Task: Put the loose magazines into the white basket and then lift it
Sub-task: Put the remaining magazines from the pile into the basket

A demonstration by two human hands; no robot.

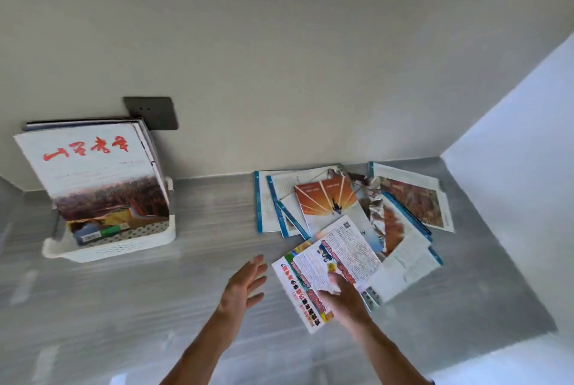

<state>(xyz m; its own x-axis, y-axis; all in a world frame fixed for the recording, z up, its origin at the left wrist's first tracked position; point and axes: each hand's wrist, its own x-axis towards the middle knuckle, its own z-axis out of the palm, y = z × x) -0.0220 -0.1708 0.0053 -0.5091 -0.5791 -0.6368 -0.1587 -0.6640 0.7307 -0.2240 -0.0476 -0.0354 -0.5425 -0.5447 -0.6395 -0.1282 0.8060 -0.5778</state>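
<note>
A white perforated basket [102, 249] stands on the grey floor at the left, with several magazines [93, 173] upright in it, leaning on the wall. Several loose magazines [357, 207] lie fanned out on the floor at the right. The nearest one, a colourful magazine [313, 276] with a white text page, is tilted up off the floor. My right hand [344, 297] grips its near edge, thumb on top. My left hand [245, 285] hovers just left of it, fingers spread, holding nothing.
A dark wall socket plate [152, 113] sits behind the basket. The pale wall runs along the back and a second wall [512, 167] closes the right side. Bare grey floor [202, 229] lies between basket and pile.
</note>
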